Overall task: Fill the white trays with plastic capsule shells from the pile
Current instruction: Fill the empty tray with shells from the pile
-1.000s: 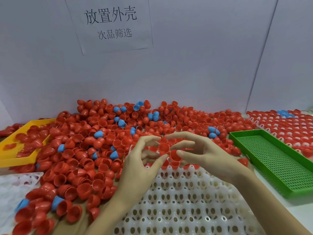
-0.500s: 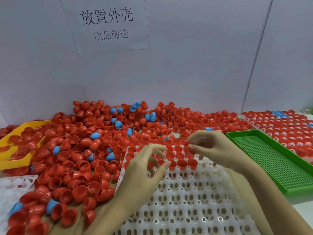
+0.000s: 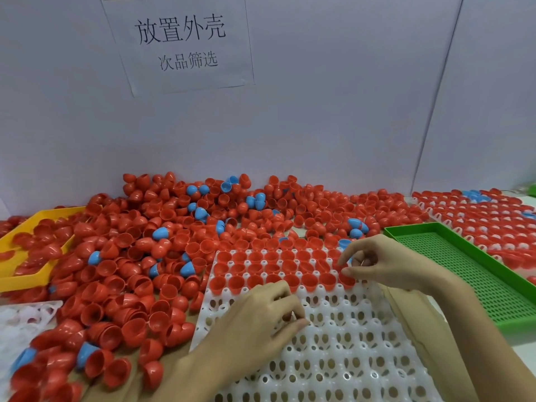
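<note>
We're at a factory sorting bench: a heap of red and blue capsule shells (image 3: 162, 256) sprawls across it, moulded white tray (image 3: 333, 358) in front, yellow bin (image 3: 26, 281) and green perforated tray (image 3: 475, 282) alongside, printed Chinese work notice (image 3: 179, 42) taped to the plain partition.

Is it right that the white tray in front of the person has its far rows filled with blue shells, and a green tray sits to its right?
Not quite. The head view shows the far rows of the white tray filled with red shells, not blue. The green tray does sit to its right.
</note>
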The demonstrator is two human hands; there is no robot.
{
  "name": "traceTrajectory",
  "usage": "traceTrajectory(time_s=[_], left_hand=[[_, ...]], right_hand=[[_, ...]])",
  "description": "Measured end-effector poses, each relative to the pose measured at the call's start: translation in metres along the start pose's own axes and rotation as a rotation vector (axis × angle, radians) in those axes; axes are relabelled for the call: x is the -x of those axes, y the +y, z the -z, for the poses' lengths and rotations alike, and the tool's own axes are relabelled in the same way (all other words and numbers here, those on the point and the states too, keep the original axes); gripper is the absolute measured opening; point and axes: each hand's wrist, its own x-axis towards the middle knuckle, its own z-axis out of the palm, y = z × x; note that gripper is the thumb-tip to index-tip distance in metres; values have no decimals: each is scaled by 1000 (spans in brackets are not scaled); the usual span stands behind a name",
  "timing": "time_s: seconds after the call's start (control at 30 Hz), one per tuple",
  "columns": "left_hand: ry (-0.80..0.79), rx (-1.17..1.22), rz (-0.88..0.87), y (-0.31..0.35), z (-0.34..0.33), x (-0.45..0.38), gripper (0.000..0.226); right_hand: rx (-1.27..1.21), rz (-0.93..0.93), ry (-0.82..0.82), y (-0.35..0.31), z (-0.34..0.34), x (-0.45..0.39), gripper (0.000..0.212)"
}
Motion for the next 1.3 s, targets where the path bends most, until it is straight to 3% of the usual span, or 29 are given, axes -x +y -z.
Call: traceTrajectory(time_s=[0.2,0.37,0.47,0.63,0.8,0.97,1.07,1.17,1.3], left_hand=[[-50,-5,31,0,2,0,30],[-61,444,218,-2,26,-9,20],[28,489,309,-24,41,-28,22],[258,85,463,-102,64,-78,11],[130,-402,532,-174,75,-104,21],[234,-468,363,-181,50,-132,28],[65,-563,340,-180,32,-155,43],[-69,-590,415,-182,23,-170,41],[151,-360,459,-185,20,-167,20]], right_hand=[[79,-11,62,-3,-5,-2,10],[157,-10,92,-10,-7,-1,5],[151,39,210,-15,-11,-5,11],[101,136,265,-25,-32,-13,13],[61,184,279,-28,-38,-15,13],[67,199,292,-27,-40,-16,12],[85,201,277,-28,-41,-16,12],[96,198,258,-28,-41,-16,12],[83,187,255,-26,-41,-15,13]])
